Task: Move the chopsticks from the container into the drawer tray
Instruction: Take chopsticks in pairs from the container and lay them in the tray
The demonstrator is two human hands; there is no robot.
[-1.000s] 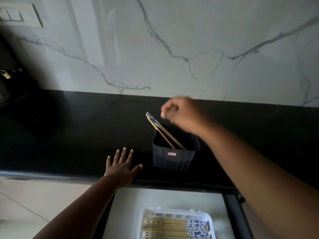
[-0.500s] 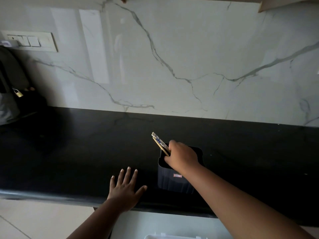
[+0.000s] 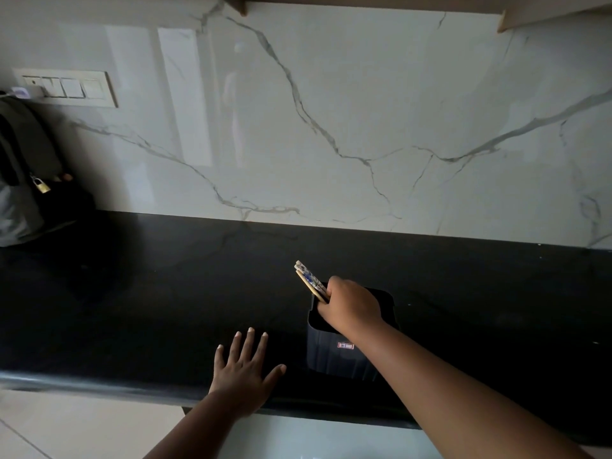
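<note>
A dark square container (image 3: pixel 344 354) stands near the front edge of the black counter. Wooden chopsticks (image 3: pixel 308 278) with blue-and-white patterned tops lean out of its left rear corner. My right hand (image 3: pixel 352 304) covers the container's mouth and grips those chopsticks low on their shafts. Left of the container, my left hand (image 3: pixel 245 372) lies flat on the counter with its fingers spread. The drawer tray is out of view; only a pale strip of the open drawer (image 3: pixel 318 440) shows below the counter edge.
The black counter (image 3: pixel 149 293) runs the full width under a white marbled wall. A grey bag with a brass padlock (image 3: pixel 41 185) sits at the far left. A switch plate (image 3: pixel 71 87) is on the wall above it. Pale floor shows at the bottom left.
My right hand has dropped from above the container onto its mouth and closed round the chopsticks. The view has tilted up, so the drawer tray has left the frame. My left hand has stayed put.
</note>
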